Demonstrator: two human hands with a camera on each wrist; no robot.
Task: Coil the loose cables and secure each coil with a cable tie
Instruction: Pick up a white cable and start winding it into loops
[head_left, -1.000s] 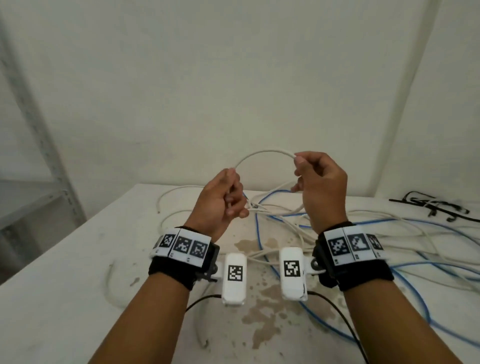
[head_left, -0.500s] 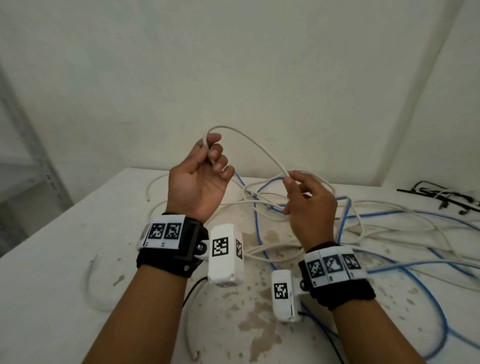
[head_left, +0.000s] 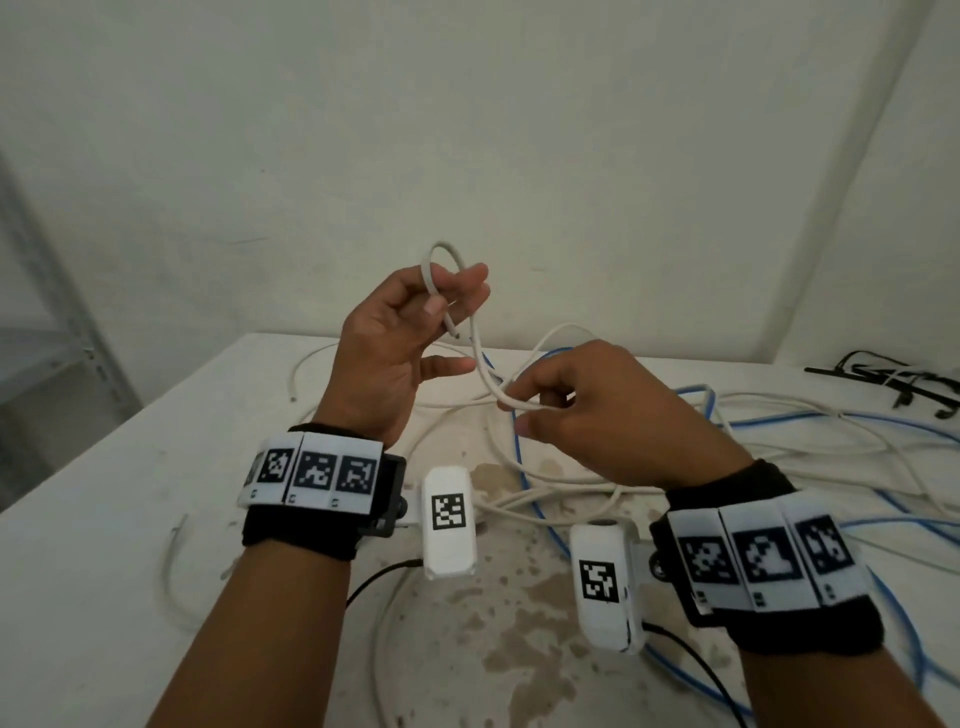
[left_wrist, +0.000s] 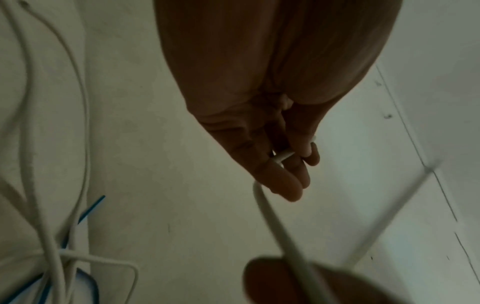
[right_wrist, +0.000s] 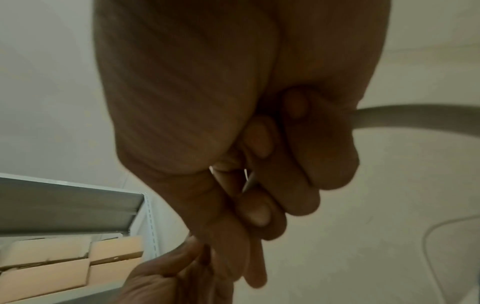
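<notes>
My left hand (head_left: 441, 306) is raised above the table and holds a small loop of white cable (head_left: 440, 260) between thumb and fingers. In the left wrist view the cable (left_wrist: 283, 155) crosses its fingertips and runs down the frame. From the loop the cable drops to my right hand (head_left: 524, 410), which pinches it lower down and to the right. The right wrist view shows that hand's fingers (right_wrist: 298, 185) curled round the cable (right_wrist: 415, 115). More white cable (head_left: 779, 410) and blue cable (head_left: 524, 483) lie tangled on the table (head_left: 104, 519). Black cable ties (head_left: 883, 379) lie at the far right.
The white table is stained brown at its middle (head_left: 519, 649). A metal shelf (head_left: 47, 322) stands to the left, and the right wrist view shows cardboard boxes (right_wrist: 52, 267) on it. White walls close off the back and right.
The wide arc of cable between my hands has closed into a small loop at my left hand. My right hand has come in closer under it, still holding the cable.
</notes>
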